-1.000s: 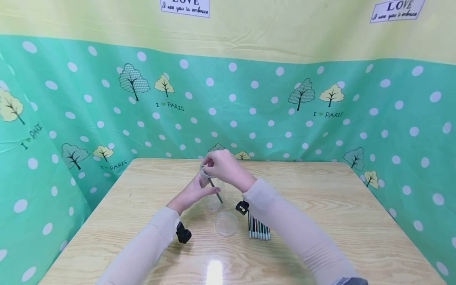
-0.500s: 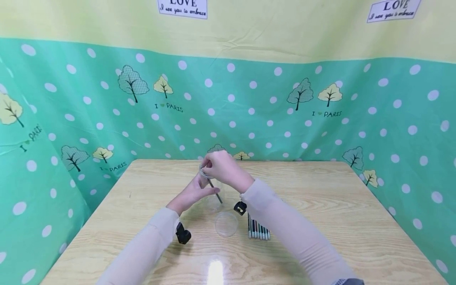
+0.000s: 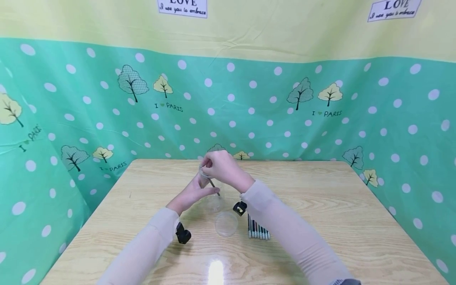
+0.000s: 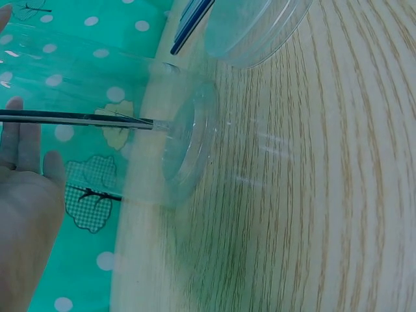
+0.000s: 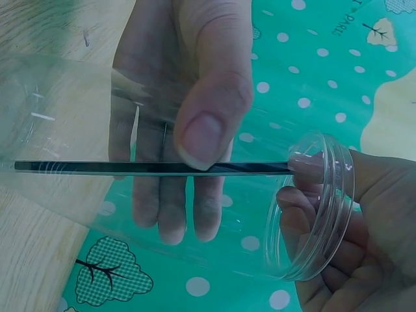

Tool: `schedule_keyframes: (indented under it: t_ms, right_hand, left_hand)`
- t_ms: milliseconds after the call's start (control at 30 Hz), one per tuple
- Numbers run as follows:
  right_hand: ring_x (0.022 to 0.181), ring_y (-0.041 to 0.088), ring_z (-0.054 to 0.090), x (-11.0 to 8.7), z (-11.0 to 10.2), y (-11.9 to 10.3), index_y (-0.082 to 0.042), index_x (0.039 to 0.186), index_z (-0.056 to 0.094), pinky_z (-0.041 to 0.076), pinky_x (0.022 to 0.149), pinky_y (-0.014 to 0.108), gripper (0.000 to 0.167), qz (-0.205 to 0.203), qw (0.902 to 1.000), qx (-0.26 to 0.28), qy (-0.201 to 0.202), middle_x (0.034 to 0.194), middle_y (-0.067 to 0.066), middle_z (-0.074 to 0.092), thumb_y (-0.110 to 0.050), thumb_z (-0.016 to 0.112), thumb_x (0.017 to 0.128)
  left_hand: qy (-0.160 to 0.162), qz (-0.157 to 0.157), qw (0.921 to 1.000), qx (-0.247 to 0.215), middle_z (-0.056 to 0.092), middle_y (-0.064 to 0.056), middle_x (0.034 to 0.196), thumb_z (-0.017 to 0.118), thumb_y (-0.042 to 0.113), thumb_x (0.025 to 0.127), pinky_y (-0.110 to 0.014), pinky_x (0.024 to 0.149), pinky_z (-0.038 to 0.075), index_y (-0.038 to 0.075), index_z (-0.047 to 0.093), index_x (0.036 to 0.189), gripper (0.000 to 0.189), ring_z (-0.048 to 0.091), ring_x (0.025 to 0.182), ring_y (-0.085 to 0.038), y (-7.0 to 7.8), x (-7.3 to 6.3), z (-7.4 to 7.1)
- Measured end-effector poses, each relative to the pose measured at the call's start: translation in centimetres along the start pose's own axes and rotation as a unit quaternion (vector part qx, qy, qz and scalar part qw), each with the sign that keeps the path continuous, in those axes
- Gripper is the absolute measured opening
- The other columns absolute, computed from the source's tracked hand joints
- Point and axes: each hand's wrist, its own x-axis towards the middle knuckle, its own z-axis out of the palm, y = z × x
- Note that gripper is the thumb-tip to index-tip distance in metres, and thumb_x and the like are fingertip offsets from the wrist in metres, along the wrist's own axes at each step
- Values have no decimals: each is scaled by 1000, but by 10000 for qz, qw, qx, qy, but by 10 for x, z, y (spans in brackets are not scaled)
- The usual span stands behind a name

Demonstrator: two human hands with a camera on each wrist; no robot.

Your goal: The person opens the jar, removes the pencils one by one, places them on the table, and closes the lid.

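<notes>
My left hand [image 3: 192, 194] holds a tall clear plastic jar [image 4: 192, 146] above the table, tilted, with its mouth away from me. In the right wrist view, the left thumb [image 5: 207, 140] lies along the near wall and the fingers show through from the far side. A dark pencil [image 5: 123, 168] runs lengthwise inside the jar. My right hand [image 3: 226, 168] reaches into the mouth, its fingertips pinching the pencil's upper end just inside the threaded rim [image 5: 325, 214]. The pencil's other end is near the jar's base in the left wrist view.
A round clear lid [image 3: 226, 224] lies on the wooden table [image 3: 320, 213] below the jar. Right of it is a row of several dark pencils [image 3: 259, 231], partly hidden by my right forearm. A green dotted curtain [image 3: 249, 99] hangs behind the table.
The pencil's lower end shows slightly higher in the jar than before in the head view. Both hands have stayed nearly in place.
</notes>
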Motion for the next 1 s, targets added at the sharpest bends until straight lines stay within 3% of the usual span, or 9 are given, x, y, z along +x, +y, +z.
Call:
schedule_keyframes:
  t_ms: [467,633,833,1000]
  right_hand:
    - [75,7,63,-2,0,6,-9,94,72,53,65,16,5,-219,9977,629,125,84,-3,69,-11,70,90]
    - [79,8,64,-3,-4,9,-10,97,70,54,71,19,8,-144,9937,1096,194,88,-3,69,-13,70,90]
    - [81,8,66,-4,-5,13,-10,98,68,55,74,21,8,-22,9884,1481,330,88,-3,69,-13,68,90]
    - [82,10,67,-6,-7,13,-10,98,67,56,75,23,9,39,9825,1781,548,89,-2,70,-13,65,90]
  left_hand:
    - [-34,91,9999,54,31,9,160,73,15,92,-52,119,21,35,20,159,87,23,148,-15,0,0,0]
    - [21,9,9998,185,28,8,161,74,19,92,-51,120,18,35,16,159,90,22,148,-17,2,0,0]
    - [-94,142,9997,175,20,10,164,73,18,94,-51,121,11,36,10,160,93,14,150,-16,0,1,-1]
    - [-57,194,9992,345,29,8,159,73,20,93,-52,121,14,38,14,158,90,23,148,-18,0,3,-1]
